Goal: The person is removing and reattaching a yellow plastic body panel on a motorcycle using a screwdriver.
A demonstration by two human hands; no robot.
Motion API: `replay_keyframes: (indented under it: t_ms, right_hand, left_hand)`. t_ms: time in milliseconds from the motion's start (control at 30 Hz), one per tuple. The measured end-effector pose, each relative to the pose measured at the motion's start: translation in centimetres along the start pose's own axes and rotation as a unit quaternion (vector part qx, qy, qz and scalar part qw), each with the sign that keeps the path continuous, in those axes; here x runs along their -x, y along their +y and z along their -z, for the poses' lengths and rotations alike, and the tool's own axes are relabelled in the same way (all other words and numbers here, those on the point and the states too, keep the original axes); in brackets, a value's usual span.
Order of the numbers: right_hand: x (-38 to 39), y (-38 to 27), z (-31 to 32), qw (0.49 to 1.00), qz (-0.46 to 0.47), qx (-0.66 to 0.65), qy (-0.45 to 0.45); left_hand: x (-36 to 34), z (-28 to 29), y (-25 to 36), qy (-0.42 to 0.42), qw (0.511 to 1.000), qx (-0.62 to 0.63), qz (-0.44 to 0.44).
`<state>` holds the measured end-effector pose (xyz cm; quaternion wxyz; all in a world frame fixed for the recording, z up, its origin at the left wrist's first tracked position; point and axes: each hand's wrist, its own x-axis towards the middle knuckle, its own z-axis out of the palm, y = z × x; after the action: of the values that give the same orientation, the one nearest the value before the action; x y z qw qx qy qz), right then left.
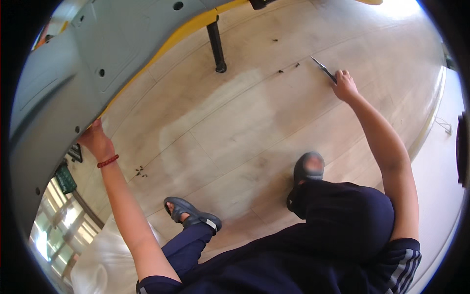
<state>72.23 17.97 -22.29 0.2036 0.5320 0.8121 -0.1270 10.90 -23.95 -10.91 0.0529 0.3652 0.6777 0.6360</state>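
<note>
My left hand (pixel 96 141) grips the lower edge of a big grey panel (pixel 54 108) with yellow trim, its fingers partly hidden by that edge. The panel is tilted across the upper left and has several round holes. Out to the right, close above the floor, my right hand (pixel 345 85) is closed round a screwdriver (pixel 319 65) with a silver shaft and dark handle. Its tip points up and left, toward a few small dark screws (pixel 281 71) lying on the floor. More small dark screws (pixel 141 171) lie in a cluster to the right of my left forearm.
A black leg (pixel 216 46) stands on the wood-look floor (pixel 220 132) beneath the yellow trim. My sandalled feet (pixel 192 215) are below the middle. A white bag-like thing (pixel 105 255) sits at lower left, a dark green object (pixel 65 177) above it. A white surface (pixel 435 166) runs along the right.
</note>
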Motion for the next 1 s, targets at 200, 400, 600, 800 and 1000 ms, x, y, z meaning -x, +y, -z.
replay_keyframes:
  t_ms: [200, 400, 600, 800, 1000]
  right_hand:
    - [0.7, -0.8, -1.1, 0.997, -0.008, -0.023, 0.075]
    - [2.5, -0.7, 0.2, 0.967, 0.058, -0.151, 0.199]
    - [5.5, -3.4, 2.4, 0.940, 0.086, -0.245, 0.223]
    - [7.1, -7.5, 2.7, 0.925, 0.128, -0.299, 0.195]
    - [6.5, -8.9, 1.8, 0.949, 0.150, -0.255, 0.113]
  left_hand:
    - [0.3, -0.4, 0.4, 0.045, 0.999, 0.012, -0.002]
    - [0.8, 0.3, 0.7, 0.049, 0.995, 0.012, 0.086]
    - [1.9, 0.3, -0.2, 0.062, 0.948, 0.179, 0.255]
    - [3.9, -4.6, -0.6, 0.155, 0.846, 0.344, 0.376]
    - [5.7, -16.7, 2.8, -0.088, 0.875, 0.247, 0.407]
